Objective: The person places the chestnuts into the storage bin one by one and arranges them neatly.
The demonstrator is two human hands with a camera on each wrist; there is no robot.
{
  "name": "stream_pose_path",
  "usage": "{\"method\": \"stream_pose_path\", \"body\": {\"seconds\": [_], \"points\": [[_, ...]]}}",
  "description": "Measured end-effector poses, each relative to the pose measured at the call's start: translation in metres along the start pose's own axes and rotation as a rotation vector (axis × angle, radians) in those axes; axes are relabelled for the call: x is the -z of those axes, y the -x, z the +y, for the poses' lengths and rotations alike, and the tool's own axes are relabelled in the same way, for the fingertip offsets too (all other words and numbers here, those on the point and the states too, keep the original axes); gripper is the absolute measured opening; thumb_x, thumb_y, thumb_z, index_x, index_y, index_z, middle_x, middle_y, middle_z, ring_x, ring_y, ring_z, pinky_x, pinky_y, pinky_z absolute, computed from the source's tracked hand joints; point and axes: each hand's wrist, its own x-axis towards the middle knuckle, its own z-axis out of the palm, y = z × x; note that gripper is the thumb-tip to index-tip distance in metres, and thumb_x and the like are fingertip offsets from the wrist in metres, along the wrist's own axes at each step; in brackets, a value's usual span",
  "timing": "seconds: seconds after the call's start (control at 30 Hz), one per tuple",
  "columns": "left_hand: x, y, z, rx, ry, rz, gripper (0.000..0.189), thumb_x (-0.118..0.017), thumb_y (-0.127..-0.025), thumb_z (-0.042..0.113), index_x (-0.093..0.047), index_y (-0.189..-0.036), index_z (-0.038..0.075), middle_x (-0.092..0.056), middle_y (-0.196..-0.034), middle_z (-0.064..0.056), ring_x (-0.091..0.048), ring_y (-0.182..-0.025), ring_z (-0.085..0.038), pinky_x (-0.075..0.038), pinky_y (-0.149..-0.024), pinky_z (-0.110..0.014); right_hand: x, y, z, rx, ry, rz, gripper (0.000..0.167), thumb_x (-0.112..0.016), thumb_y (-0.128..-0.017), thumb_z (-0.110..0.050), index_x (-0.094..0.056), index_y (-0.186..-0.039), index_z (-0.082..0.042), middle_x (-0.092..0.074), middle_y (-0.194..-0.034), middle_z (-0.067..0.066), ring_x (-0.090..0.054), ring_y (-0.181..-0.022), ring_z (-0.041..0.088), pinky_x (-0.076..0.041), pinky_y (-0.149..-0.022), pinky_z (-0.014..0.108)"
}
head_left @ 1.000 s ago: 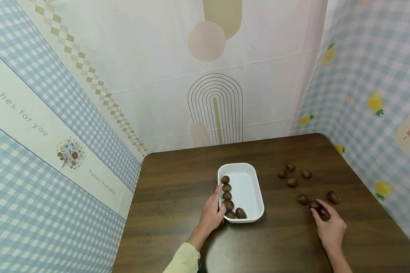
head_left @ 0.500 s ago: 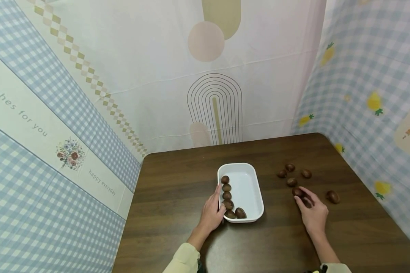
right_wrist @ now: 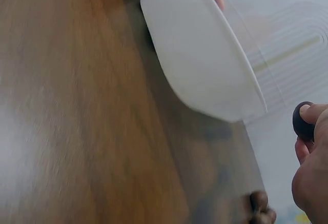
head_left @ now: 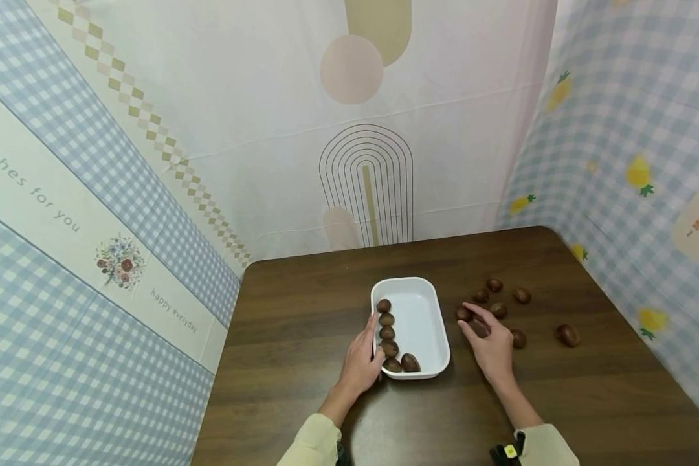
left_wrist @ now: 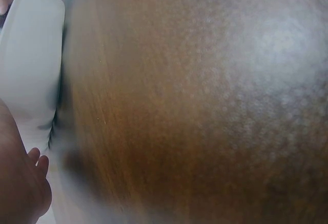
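Note:
In the head view my left hand (head_left: 362,359) grips the left side of a white rectangular dish (head_left: 444,343), thumb at the rim and fingers along the outer wall. Several brown chestnuts (head_left: 387,332) line the dish's left side inside, and another chestnut (head_left: 410,363) sits at its near end. Just right of the dish, my right hand (head_left: 492,346) pinches a chestnut (head_left: 463,314) between thumb and fingertips. The right wrist view shows this held chestnut (right_wrist: 302,122) as dark and rounded, raised beside the dish (right_wrist: 200,55). Between thumb and palm, a dark patch shows in the head view.
Several loose chestnuts (head_left: 498,310) lie on the brown wooden table (head_left: 303,304) right of the dish, one chestnut (head_left: 567,335) farther right. A patterned white cloth (head_left: 279,162) hangs behind the table, with checked cloth (head_left: 606,162) at the right.
My right hand has moved left across the table toward the dish with the pinched chestnut, leaving the loose chestnuts behind. The left hand and the dish have stayed in place.

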Motion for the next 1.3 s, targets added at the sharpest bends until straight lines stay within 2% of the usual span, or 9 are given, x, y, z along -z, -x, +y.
{"method": "stream_pose_path", "body": {"seconds": [0.23, 0.6, 0.7, 0.83, 0.97, 1.07, 1.17, 1.23, 1.3], "points": [[-0.001, 0.001, -0.002, 0.018, 0.001, 0.004, 0.077, -0.057, -0.092, 0.014, -0.035, -0.166, 0.003, -0.047, -0.164, -0.011, -0.058, -0.136, -0.034, -0.048, -0.107, -0.055, -0.027, -0.004, -0.012, 0.157, 0.037, -0.067, 0.043, -0.086, -0.08, 0.009, -0.078, -0.121, 0.0, -0.078, -0.116, 0.013, -0.072, -0.101, 0.034, -0.051, -0.091, 0.015], [-0.003, 0.001, -0.002, -0.073, -0.039, 0.057, 0.075, -0.058, -0.092, 0.01, -0.037, -0.163, -0.001, -0.054, -0.157, -0.019, -0.062, -0.131, -0.037, -0.052, -0.099, -0.059, -0.055, -0.005, -0.015, 0.2, 0.073, -0.221, 0.043, -0.089, -0.077, 0.008, -0.078, -0.118, 0.0, -0.078, -0.115, 0.016, -0.076, -0.102, 0.035, -0.051, -0.092, 0.013], [-0.003, 0.001, -0.003, -0.081, -0.044, 0.061, 0.074, -0.058, -0.092, 0.01, -0.037, -0.163, -0.002, -0.054, -0.156, -0.02, -0.062, -0.13, -0.038, -0.052, -0.097, -0.06, -0.061, -0.005, -0.016, 0.215, 0.082, -0.251, 0.042, -0.09, -0.076, 0.009, -0.078, -0.116, 0.001, -0.078, -0.113, 0.015, -0.077, -0.1, 0.036, -0.055, -0.091, 0.021], [-0.002, 0.001, -0.002, -0.064, -0.034, 0.041, 0.075, -0.056, -0.092, 0.01, -0.035, -0.164, -0.001, -0.051, -0.159, -0.019, -0.061, -0.132, -0.038, -0.052, -0.1, -0.059, -0.07, -0.006, -0.019, 0.248, 0.101, -0.269, 0.041, -0.09, -0.074, 0.009, -0.078, -0.113, 0.002, -0.079, -0.109, 0.015, -0.077, -0.096, 0.036, -0.06, -0.087, 0.039], [-0.002, 0.001, -0.003, -0.07, -0.038, 0.058, 0.076, -0.057, -0.091, 0.01, -0.037, -0.164, 0.0, -0.052, -0.159, -0.016, -0.063, -0.13, -0.037, -0.053, -0.099, -0.057, -0.079, -0.005, -0.024, 0.234, 0.119, -0.294, 0.039, -0.09, -0.075, 0.008, -0.078, -0.113, 0.004, -0.079, -0.107, 0.017, -0.078, -0.095, 0.037, -0.06, -0.084, 0.05], [-0.01, 0.001, -0.013, -0.112, -0.053, 0.098, 0.076, -0.054, -0.092, 0.013, -0.035, -0.165, 0.003, -0.053, -0.159, -0.013, -0.064, -0.128, -0.032, -0.054, -0.097, -0.051, -0.084, -0.004, -0.025, 0.182, 0.143, -0.32, 0.039, -0.089, -0.076, 0.008, -0.078, -0.113, 0.005, -0.079, -0.107, 0.018, -0.078, -0.095, 0.037, -0.06, -0.085, 0.05], [-0.011, 0.002, -0.015, -0.124, -0.058, 0.112, 0.077, -0.054, -0.091, 0.015, -0.036, -0.165, 0.004, -0.053, -0.159, -0.012, -0.065, -0.126, -0.032, -0.054, -0.095, -0.051, -0.089, -0.004, -0.027, 0.141, 0.171, -0.352, 0.038, -0.089, -0.077, 0.007, -0.077, -0.114, 0.005, -0.078, -0.108, 0.019, -0.077, -0.096, 0.037, -0.06, -0.086, 0.05], [-0.01, 0.002, -0.014, -0.11, -0.051, 0.1, 0.077, -0.053, -0.092, 0.015, -0.035, -0.165, 0.003, -0.051, -0.16, -0.013, -0.064, -0.128, -0.032, -0.054, -0.097, -0.051, -0.091, -0.003, -0.028, 0.123, 0.188, -0.373, 0.038, -0.088, -0.077, 0.007, -0.077, -0.114, 0.006, -0.078, -0.108, 0.02, -0.077, -0.096, 0.036, -0.06, -0.087, 0.05], [-0.004, 0.002, -0.006, -0.067, -0.038, 0.068, 0.077, -0.057, -0.09, 0.013, -0.037, -0.164, 0.001, -0.051, -0.161, -0.014, -0.063, -0.129, -0.036, -0.053, -0.098, -0.055, -0.093, -0.002, -0.029, 0.104, 0.198, -0.396, 0.037, -0.088, -0.078, 0.007, -0.077, -0.114, 0.007, -0.078, -0.108, 0.021, -0.077, -0.096, 0.037, -0.06, -0.087, 0.05]]}}
